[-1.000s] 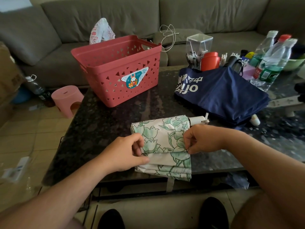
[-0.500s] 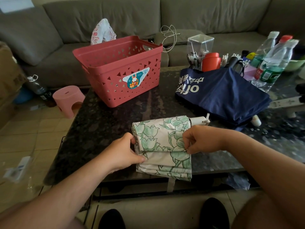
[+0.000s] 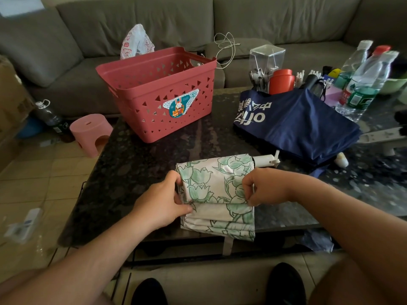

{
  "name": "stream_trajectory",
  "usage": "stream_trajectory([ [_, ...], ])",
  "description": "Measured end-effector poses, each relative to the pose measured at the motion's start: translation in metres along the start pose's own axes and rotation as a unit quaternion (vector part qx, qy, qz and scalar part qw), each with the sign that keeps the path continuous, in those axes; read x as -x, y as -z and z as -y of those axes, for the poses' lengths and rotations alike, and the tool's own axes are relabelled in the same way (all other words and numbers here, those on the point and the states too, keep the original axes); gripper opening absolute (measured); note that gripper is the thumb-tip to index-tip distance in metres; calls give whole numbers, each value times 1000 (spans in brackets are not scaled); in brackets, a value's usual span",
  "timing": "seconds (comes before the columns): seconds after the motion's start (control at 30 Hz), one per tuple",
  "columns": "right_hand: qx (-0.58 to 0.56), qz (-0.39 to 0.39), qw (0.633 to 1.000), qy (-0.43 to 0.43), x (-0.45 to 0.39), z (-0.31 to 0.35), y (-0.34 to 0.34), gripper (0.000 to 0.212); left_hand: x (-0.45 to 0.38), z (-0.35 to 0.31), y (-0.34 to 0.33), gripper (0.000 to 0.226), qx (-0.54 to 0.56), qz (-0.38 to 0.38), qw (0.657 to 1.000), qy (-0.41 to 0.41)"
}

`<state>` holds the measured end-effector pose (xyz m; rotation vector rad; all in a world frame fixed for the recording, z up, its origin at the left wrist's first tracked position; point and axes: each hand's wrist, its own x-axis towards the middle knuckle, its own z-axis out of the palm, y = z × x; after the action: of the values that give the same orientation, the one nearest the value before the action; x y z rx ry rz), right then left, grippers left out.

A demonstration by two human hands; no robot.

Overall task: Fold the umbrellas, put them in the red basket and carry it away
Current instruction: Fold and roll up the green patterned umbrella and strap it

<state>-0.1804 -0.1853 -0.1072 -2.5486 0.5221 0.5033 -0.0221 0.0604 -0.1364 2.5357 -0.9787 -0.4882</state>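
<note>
A: Where is the flowered umbrella (image 3: 217, 194)?

B: At the near edge of the dark speckled counter (image 3: 136, 172), half rolled. Its lower folds hang over that edge, and a strap dangles below them. The white handle (image 3: 265, 160) sticks out to the right of the roll.

A: And the hands?

B: Both are on it. The left hand (image 3: 163, 204) grips the left end of the roll, thumb on top, fingers (image 3: 178, 198) curled round the cloth. The right hand (image 3: 267, 187) pinches the right end of the fabric, just below the handle.

A: The other umbrella?

B: The navy umbrella (image 3: 297, 126) lies loosely flattened on the right half of the counter, white lettering facing up. Its near edge is just beside the white handle; I cannot tell whether they touch.

A: The red basket (image 3: 158, 93)?

B: It stands upright at the far left part of the counter, its left wall close to the counter's left edge. I can see nothing inside it, though its floor is mostly hidden by the front wall.

A: Any open room?

B: A bare strip of counter runs between the basket and the flowered umbrella, widening to the left. Along the far right sit 3 plastic bottles (image 3: 363, 80), an orange canister (image 3: 282, 81) and a clear box (image 3: 266, 57). A pink stool (image 3: 91, 133) stands on the floor beside the left edge.
</note>
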Motion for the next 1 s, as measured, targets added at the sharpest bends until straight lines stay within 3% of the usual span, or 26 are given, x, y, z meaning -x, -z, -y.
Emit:
stream_trajectory([
  [0.47,38,-19,999,10,6,10,-8,11,-5,-17,23,71,-161,64,985,7],
  [0.57,52,-15,999,8,3,11,-13,11,-3,-22,52,57,-162,115,980,-21],
  [0.6,52,-17,998,6,3,11,-14,12,-3,-26,59,49,-139,94,984,-56],
  [0.67,55,-18,998,4,3,11,-14,12,-6,-33,58,32,-81,-31,985,-151],
  [0.73,58,-14,998,3,2,11,-13,11,-13,-44,40,18,-36,-129,961,-242],
  [0.83,55,-1,998,-5,0,10,-10,9,-32,-53,6,28,-58,-107,952,-282],
  [1.0,47,18,999,-9,-3,7,-9,7,-46,-43,-19,29,-63,-67,970,-224],
])
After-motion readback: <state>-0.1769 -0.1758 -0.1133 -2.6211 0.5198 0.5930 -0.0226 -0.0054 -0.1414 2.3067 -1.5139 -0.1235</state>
